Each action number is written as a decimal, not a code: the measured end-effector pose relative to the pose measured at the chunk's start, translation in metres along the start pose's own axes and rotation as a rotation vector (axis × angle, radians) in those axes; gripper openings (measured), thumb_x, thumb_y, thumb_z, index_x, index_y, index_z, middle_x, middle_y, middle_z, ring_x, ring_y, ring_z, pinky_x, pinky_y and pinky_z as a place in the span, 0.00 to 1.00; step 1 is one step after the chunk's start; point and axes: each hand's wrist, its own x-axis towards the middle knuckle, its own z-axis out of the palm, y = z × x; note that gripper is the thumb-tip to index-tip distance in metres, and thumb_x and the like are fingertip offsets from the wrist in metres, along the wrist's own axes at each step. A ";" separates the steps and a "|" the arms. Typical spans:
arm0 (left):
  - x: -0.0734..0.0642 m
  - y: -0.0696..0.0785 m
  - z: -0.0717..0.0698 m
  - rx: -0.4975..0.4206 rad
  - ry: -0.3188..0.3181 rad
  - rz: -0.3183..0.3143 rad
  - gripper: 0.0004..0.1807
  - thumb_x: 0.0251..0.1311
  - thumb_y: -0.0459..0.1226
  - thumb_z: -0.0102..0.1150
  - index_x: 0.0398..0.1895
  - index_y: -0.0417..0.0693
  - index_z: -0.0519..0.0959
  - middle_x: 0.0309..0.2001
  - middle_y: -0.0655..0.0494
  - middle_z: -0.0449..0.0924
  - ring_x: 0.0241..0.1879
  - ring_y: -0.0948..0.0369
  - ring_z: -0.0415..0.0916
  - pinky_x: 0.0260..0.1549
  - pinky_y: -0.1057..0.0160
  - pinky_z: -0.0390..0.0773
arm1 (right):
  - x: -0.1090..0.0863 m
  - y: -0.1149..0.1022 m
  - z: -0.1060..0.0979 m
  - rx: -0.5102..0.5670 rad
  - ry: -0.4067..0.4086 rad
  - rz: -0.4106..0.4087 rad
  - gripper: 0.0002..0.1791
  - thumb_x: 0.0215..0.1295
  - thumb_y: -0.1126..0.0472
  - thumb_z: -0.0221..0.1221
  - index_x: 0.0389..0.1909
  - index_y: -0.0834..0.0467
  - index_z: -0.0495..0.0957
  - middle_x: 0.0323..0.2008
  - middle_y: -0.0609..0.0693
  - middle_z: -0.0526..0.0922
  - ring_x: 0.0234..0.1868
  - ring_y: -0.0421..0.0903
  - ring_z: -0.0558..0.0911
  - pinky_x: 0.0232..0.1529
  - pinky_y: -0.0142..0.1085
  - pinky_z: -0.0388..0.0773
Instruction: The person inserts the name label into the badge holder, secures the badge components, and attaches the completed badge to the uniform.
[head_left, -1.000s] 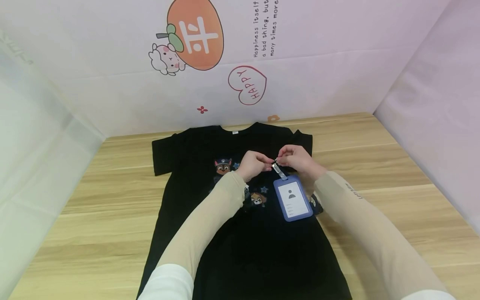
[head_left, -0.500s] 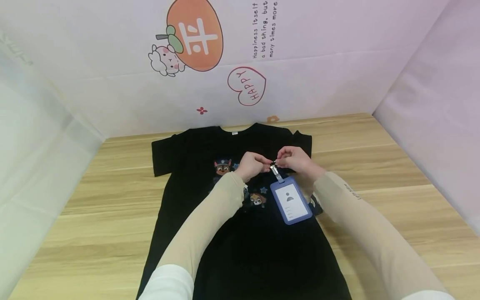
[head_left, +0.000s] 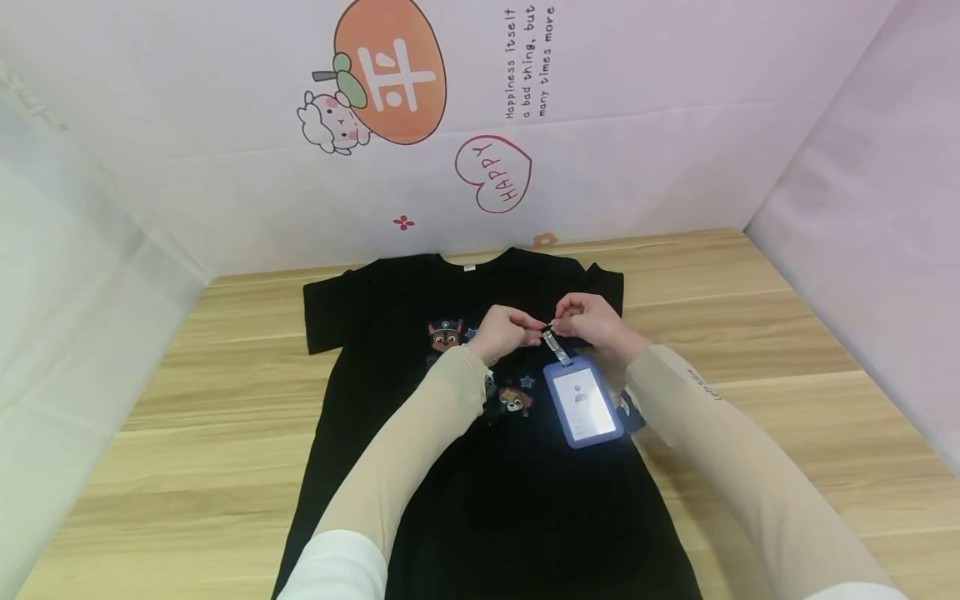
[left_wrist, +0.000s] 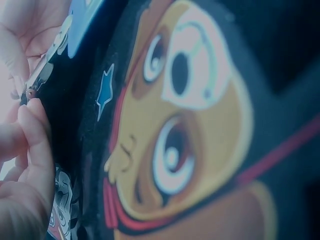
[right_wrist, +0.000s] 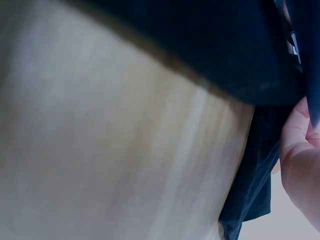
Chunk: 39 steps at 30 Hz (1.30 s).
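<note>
A black T-shirt (head_left: 540, 517) with printed cartoon dogs lies spread face up. Over its chest, my left hand (head_left: 501, 335) pinches a bit of dark cloth right beside a small metal clip (left_wrist: 42, 70). My right hand (head_left: 591, 322) pinches the clip from the other side, thumb and finger nearly meeting the left fingertips. From the clip's clear strap (head_left: 556, 347) hangs a blue badge holder (head_left: 552, 385) with a white card, resting at a slant on the shirt. Fingers hide how far the clip overlaps the cloth. Only part of the right hand (right_wrist: 302, 155) shows in the right wrist view.
Beneath the shirt is a wood-grain table (head_left: 187, 417), reaching out on both sides. A white printed cloth wall (head_left: 637, 125) stands behind it, with white cloth at left and right. Beige sleeves (head_left: 408, 433) cover both forearms.
The badge holder has swung slightly toward the left and lower, then a little back, and its card now catches glare. Both hands stay almost in place at the clip.
</note>
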 end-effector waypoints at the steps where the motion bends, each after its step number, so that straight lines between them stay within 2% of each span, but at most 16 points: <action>1: 0.000 0.000 0.000 -0.004 -0.006 0.004 0.10 0.56 0.20 0.56 0.39 0.31 0.83 0.40 0.41 0.83 0.30 0.62 0.80 0.41 0.64 0.81 | 0.000 -0.001 0.000 0.003 0.004 0.002 0.06 0.62 0.72 0.55 0.31 0.58 0.72 0.24 0.45 0.78 0.29 0.41 0.77 0.35 0.29 0.77; 7: -0.004 0.005 -0.001 -0.001 -0.024 0.013 0.08 0.55 0.19 0.56 0.35 0.31 0.83 0.35 0.45 0.83 0.30 0.62 0.81 0.37 0.67 0.82 | -0.001 -0.004 0.001 -0.025 0.008 -0.003 0.04 0.62 0.72 0.56 0.32 0.62 0.71 0.22 0.45 0.76 0.28 0.41 0.76 0.35 0.29 0.76; 10: -0.004 0.006 -0.001 -0.005 -0.018 -0.002 0.09 0.55 0.19 0.56 0.37 0.31 0.83 0.36 0.44 0.83 0.30 0.62 0.80 0.38 0.67 0.82 | -0.002 -0.004 0.001 -0.029 0.009 0.001 0.03 0.62 0.72 0.55 0.33 0.63 0.71 0.22 0.45 0.76 0.29 0.41 0.76 0.36 0.29 0.77; 15: -0.003 0.002 0.002 -0.017 0.001 -0.042 0.10 0.56 0.20 0.56 0.40 0.30 0.82 0.38 0.42 0.82 0.27 0.65 0.77 0.38 0.68 0.81 | -0.002 -0.001 0.003 0.017 -0.013 0.012 0.04 0.62 0.73 0.54 0.32 0.62 0.71 0.23 0.46 0.77 0.29 0.40 0.77 0.35 0.27 0.77; 20: -0.005 0.000 0.004 -0.013 0.005 -0.038 0.10 0.56 0.20 0.56 0.40 0.30 0.82 0.36 0.43 0.82 0.27 0.65 0.77 0.37 0.68 0.81 | -0.002 0.001 0.003 0.059 -0.033 0.040 0.03 0.62 0.74 0.53 0.33 0.65 0.70 0.23 0.45 0.76 0.29 0.39 0.77 0.34 0.25 0.77; 25: -0.005 0.000 0.003 -0.009 -0.002 -0.025 0.10 0.59 0.23 0.55 0.42 0.33 0.82 0.37 0.45 0.82 0.29 0.64 0.77 0.41 0.66 0.81 | -0.001 0.000 0.000 0.069 -0.046 0.067 0.07 0.63 0.73 0.51 0.41 0.70 0.68 0.27 0.47 0.75 0.31 0.40 0.76 0.35 0.26 0.76; 28: -0.005 0.000 0.001 -0.033 -0.018 -0.043 0.11 0.61 0.24 0.54 0.44 0.35 0.81 0.39 0.45 0.82 0.32 0.64 0.78 0.43 0.66 0.81 | -0.001 -0.001 -0.002 0.061 -0.068 0.080 0.10 0.64 0.72 0.50 0.45 0.71 0.68 0.30 0.48 0.75 0.33 0.40 0.76 0.37 0.26 0.76; 32: -0.004 0.000 0.000 -0.063 -0.042 -0.052 0.12 0.62 0.24 0.53 0.47 0.35 0.80 0.43 0.44 0.82 0.36 0.63 0.79 0.44 0.66 0.80 | 0.000 0.001 -0.004 0.060 -0.097 0.097 0.11 0.64 0.72 0.50 0.46 0.71 0.69 0.31 0.48 0.77 0.34 0.40 0.76 0.38 0.27 0.77; 39: -0.006 0.000 -0.003 -0.021 -0.057 -0.017 0.13 0.62 0.26 0.53 0.49 0.38 0.80 0.47 0.45 0.80 0.44 0.59 0.80 0.48 0.64 0.79 | -0.001 0.000 -0.006 0.012 -0.156 0.092 0.10 0.64 0.71 0.51 0.44 0.71 0.71 0.30 0.48 0.78 0.35 0.41 0.77 0.40 0.28 0.78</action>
